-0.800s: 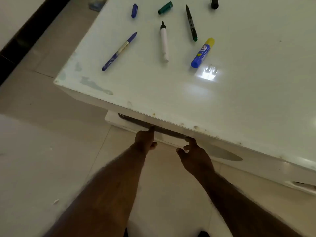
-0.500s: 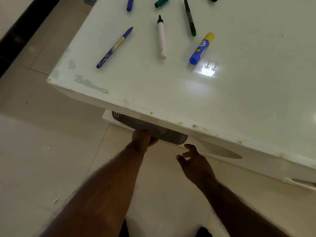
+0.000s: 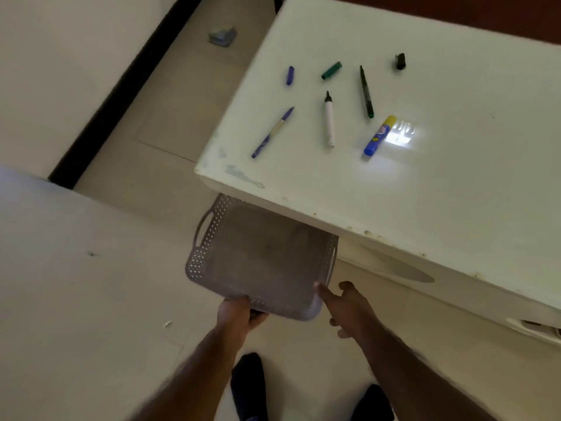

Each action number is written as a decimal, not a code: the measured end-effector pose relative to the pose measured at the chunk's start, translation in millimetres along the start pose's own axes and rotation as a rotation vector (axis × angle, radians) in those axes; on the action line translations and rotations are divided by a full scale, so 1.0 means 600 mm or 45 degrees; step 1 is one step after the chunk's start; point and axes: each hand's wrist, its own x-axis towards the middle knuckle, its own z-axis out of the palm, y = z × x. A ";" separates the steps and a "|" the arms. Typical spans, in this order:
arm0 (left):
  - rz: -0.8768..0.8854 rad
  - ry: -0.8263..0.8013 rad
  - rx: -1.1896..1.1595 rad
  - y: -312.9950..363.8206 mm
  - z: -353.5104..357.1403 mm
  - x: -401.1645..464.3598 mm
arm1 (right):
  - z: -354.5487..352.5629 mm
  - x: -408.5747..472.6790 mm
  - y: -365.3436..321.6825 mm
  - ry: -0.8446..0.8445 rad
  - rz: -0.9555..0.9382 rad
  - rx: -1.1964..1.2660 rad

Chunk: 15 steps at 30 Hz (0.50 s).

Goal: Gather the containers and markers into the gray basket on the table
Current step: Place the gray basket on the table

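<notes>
Gray perforated basket [image 3: 261,262]: half out from under the white table [image 3: 425,189], far end hidden beneath the edge, handle slot at 9 o'clock.

Left hand [image 3: 239,314]: clamped on near rim, fingers curled under.

Right hand [image 3: 349,305]: fingers loosely spread, fingertip touching near right corner, no grip.

On tabletop, 12 to 1 o'clock of basket: blue pen [image 3: 272,132], white marker [image 3: 329,123], green marker [image 3: 366,92], glue stick [image 3: 380,135], loose caps.

Handling advice: add right-hand grip on right rim; draw clear of the edge, level, before lifting; set down beside markers.
</notes>
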 end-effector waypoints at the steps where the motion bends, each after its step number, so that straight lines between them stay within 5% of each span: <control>1: -0.008 0.009 0.013 0.004 -0.024 -0.026 | 0.013 -0.022 -0.010 -0.060 0.013 0.039; 9: 0.107 0.221 0.081 0.048 -0.212 -0.239 | 0.101 -0.197 -0.094 -0.234 0.002 -0.126; 15: 0.498 0.779 0.302 0.180 -0.247 -0.347 | 0.022 -0.296 -0.205 -0.221 -0.245 -0.040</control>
